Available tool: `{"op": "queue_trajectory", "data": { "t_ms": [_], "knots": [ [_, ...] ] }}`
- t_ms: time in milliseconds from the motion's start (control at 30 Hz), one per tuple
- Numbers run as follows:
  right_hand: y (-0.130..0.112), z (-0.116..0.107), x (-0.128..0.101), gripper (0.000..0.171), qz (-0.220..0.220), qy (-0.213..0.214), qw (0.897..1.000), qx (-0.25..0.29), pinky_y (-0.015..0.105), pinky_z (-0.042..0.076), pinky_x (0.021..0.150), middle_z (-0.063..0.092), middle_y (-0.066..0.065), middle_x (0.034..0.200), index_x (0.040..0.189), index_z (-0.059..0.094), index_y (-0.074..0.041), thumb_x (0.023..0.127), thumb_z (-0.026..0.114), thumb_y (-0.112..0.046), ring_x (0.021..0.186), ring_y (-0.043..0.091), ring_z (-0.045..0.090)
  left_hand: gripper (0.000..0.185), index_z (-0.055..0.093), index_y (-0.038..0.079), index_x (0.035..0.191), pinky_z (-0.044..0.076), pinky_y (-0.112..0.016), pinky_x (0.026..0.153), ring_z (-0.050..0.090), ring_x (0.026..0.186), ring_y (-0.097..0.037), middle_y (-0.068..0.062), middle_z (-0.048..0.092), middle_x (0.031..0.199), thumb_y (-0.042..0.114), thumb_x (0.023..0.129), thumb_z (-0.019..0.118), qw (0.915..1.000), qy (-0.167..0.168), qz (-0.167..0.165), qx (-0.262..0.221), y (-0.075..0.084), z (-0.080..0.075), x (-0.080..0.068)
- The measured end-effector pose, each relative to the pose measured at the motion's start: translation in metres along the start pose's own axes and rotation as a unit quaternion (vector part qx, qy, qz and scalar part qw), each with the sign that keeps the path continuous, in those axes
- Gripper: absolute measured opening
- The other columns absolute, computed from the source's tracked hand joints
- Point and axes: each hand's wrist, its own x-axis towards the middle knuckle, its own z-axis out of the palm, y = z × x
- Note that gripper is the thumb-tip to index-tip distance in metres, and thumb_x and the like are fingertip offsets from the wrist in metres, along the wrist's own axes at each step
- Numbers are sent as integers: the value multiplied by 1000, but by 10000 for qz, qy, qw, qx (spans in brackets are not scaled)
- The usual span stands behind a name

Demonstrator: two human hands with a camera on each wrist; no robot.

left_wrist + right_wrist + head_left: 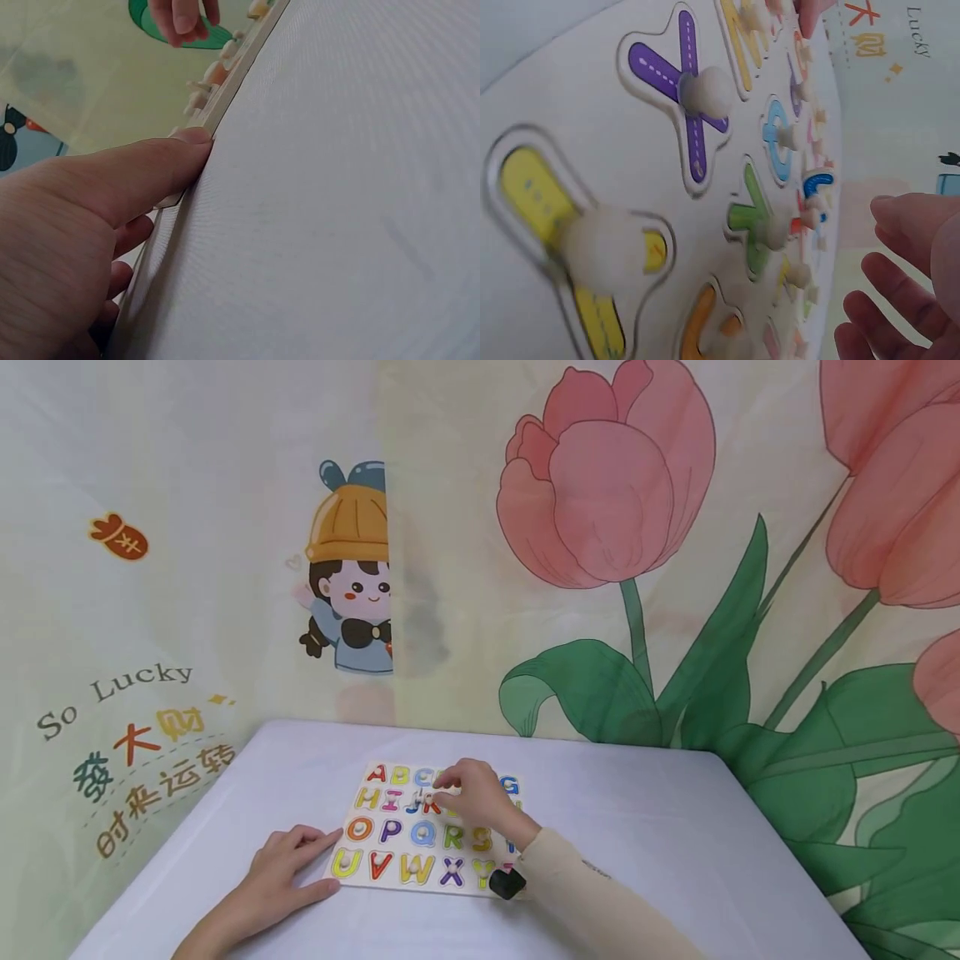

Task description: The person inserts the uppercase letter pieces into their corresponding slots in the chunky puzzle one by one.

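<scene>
A wooden alphabet puzzle board (pixel 420 887) with coloured peg letters lies on the white table (pixel 660 827). My left hand (pixel 281 868) rests flat on the table at the board's lower left, its thumb (pixel 172 154) touching the board's edge (pixel 232 82). My right hand (pixel 450 787) hovers over the upper middle rows, fingers bent down near a white peg (pixel 427 795). In the right wrist view its fingers (pixel 900 225) are apart and hold nothing, above the purple X (pixel 667 71), yellow Y (pixel 532 195) and green R (pixel 750 217).
A printed fabric backdrop with pink tulips (pixel 607 485) and a cartoon figure (pixel 352 585) hangs close behind the table. A black wrist-mounted device (pixel 507 883) sits on my right sleeve. White tabletop (pixel 337 187) spreads on both sides of the board.
</scene>
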Motion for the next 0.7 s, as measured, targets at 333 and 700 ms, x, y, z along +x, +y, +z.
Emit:
{"op": "queue_trajectory", "data": {
  "t_ms": [333,700],
  "knots": [
    [-4,27,15,14,497,-41,9987,36,28,46,77,65,-4,91,103,84,-15,92,84,-23,83,9,53,73,67,21,146,36,-45,90,44,109,-16,10,56,124,59,86,82,9999,-42,56,79,1,-3,3],
    [-10,42,18,12,926,107,9956,-50,29,47,79,64,-8,85,99,85,-15,92,85,-26,84,9,54,72,68,20,145,37,-48,91,45,111,-18,10,56,124,56,85,84,10000,-66,50,-1,4,-4,0]
  ]
}}
